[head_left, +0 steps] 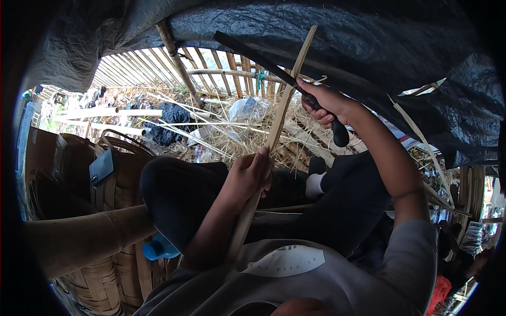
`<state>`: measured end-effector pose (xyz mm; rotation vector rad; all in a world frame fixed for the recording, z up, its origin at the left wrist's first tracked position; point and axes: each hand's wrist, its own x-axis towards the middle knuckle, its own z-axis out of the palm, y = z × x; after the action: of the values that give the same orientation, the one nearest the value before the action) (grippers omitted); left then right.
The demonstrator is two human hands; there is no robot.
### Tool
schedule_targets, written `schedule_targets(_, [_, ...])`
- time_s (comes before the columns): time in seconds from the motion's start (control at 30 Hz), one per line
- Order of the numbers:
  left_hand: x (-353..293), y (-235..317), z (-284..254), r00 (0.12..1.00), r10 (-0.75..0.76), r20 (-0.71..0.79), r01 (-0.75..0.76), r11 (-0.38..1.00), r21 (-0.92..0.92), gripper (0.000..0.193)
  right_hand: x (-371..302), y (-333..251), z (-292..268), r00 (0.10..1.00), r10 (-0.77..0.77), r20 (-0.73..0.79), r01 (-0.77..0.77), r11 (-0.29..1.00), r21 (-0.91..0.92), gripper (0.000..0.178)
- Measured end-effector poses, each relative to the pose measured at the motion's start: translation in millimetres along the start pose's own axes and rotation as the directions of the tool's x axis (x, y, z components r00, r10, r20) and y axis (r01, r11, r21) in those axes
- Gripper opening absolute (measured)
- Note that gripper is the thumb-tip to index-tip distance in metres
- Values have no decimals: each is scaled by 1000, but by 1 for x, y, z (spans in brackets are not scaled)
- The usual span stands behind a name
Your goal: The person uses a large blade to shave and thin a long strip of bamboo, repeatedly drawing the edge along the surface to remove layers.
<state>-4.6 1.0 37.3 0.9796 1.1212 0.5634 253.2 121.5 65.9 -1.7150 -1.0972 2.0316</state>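
A long, pale split bamboo strip (278, 124) slants from my lap up past my knees. My left hand (247, 176) is closed around its middle, with the lower end resting against my shirt. In my right hand (329, 105) is a long knife (258, 59) with a dark blade and a black rounded handle. The fingers wrap its handle, and the thumb reaches toward the strip. Blade and strip cross near the strip's upper part, where they appear to touch. The exact cutting edge is too dark to make out.
Bamboo shavings (253, 134) and bamboo poles (132, 112) litter the ground ahead. On my left are a thick bamboo pole (89, 237), woven bamboo work, a phone (101, 167) and a blue bottle (154, 249). A dark tarp (369, 47) hangs low beyond the knife.
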Motion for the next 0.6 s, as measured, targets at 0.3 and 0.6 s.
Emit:
schedule_targets(0.3, [-3, 6, -3, 999, 36, -41, -39, 995, -95, 53, -8, 2, 5, 928, -139, 346, 90, 984, 155, 63])
schedule_targets(0.6, [-2, 10, -14, 996, 38, -79, -51, 983, -174, 51, -10, 7, 21, 854, -116, 507, 78, 992, 95, 65])
